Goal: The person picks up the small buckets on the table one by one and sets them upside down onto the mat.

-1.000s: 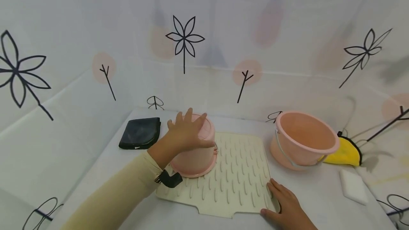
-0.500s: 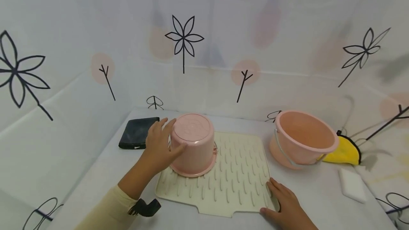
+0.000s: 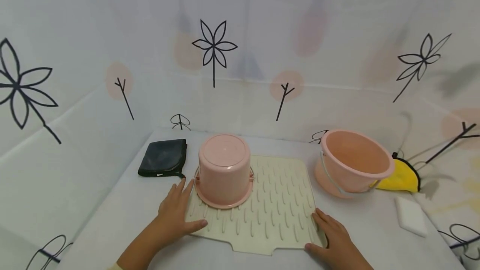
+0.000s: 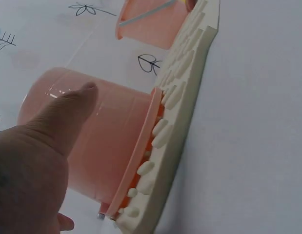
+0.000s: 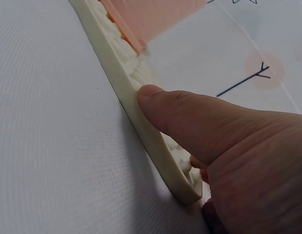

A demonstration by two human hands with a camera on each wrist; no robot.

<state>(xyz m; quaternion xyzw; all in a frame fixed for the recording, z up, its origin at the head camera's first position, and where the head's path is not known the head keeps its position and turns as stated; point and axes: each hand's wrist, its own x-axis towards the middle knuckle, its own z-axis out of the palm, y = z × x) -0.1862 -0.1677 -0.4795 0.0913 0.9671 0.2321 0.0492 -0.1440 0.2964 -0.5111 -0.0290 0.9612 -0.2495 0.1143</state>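
An upside-down pink bucket (image 3: 225,174) stands on the left part of a cream ridged draining board (image 3: 281,207). My left hand (image 3: 176,211) is at the board's front left corner, its fingers spread and mostly straight, thumb reaching over the corner. In the left wrist view the thumb shows in front of the bucket (image 4: 107,141); whether it touches anything I cannot tell. My right hand (image 3: 335,241) holds the front right corner, fingers along the right side and thumb (image 5: 160,100) on the front edge. Its other fingers are mostly hidden in the right wrist view.
A second pink bucket (image 3: 354,163) stands upright at the right, its wire handle hanging down. Behind it lies a yellow pouch (image 3: 401,176) with black trim. A white block (image 3: 410,216) lies farther right. A dark pouch (image 3: 163,157) is at the back left. Patterned cloth surrounds the table.
My left hand has come off the top of the upturned bucket and moved left and down to the board's left corner. My right hand stays at the right corner.
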